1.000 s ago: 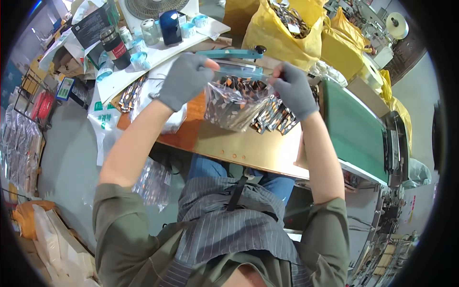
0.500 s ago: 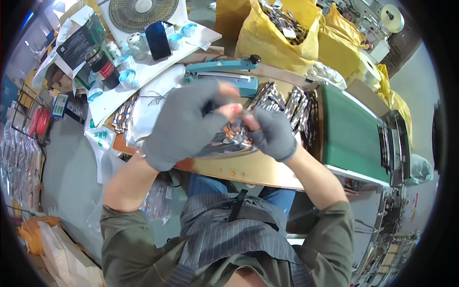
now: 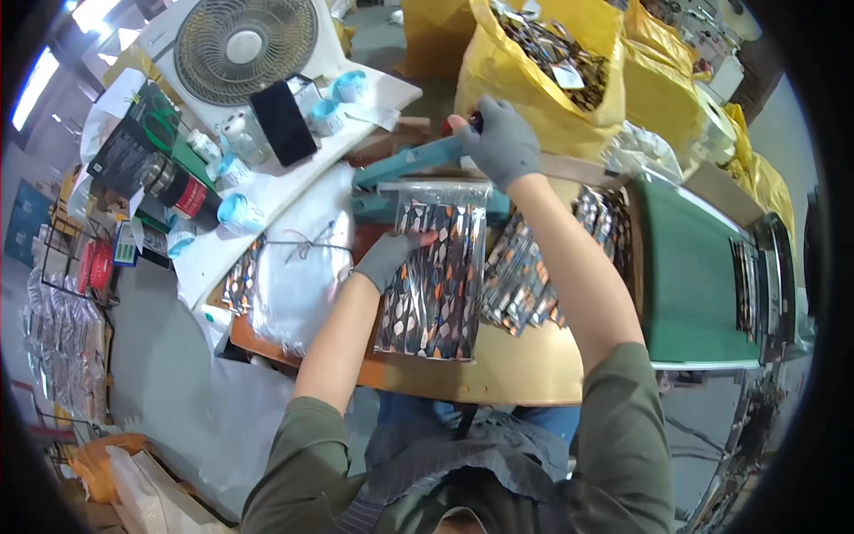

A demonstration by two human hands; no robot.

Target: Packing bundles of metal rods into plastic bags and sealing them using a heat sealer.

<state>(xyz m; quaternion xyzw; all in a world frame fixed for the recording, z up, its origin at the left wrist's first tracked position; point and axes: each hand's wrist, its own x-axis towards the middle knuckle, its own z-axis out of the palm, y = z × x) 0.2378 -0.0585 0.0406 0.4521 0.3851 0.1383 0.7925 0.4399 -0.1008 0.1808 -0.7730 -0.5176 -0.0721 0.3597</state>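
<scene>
My left hand (image 3: 389, 258), in a grey fingerless glove, grips the left side of a clear plastic bag (image 3: 431, 289) packed with dark strips patterned in orange and white. Its thumb lies on top, and the other fingers are partly hidden. The bag's far end rests at the jaw of a teal bag sealer (image 3: 374, 206). My right hand (image 3: 503, 142), gloved alike, is closed round the black knob (image 3: 477, 122) at the end of the sealer's raised lever (image 3: 409, 163). Right of the bag lie several bundles of similar strips (image 3: 525, 276), partly under my right forearm.
A stack of clear bags (image 3: 298, 303) tied with dark cord lies left of the sealer. On a white shelf (image 3: 378, 111) stand a phone (image 3: 283, 123), a fan (image 3: 246, 55), blue tape rolls and a flask (image 3: 182, 191). Beyond is a yellow sack (image 3: 498, 67); a green surface (image 3: 694, 276) borders the right.
My hands have parted. The left now holds the filled bag at the sealer; the right has moved up and taken hold of the lever knob. The lever stands higher, and the view has shifted.
</scene>
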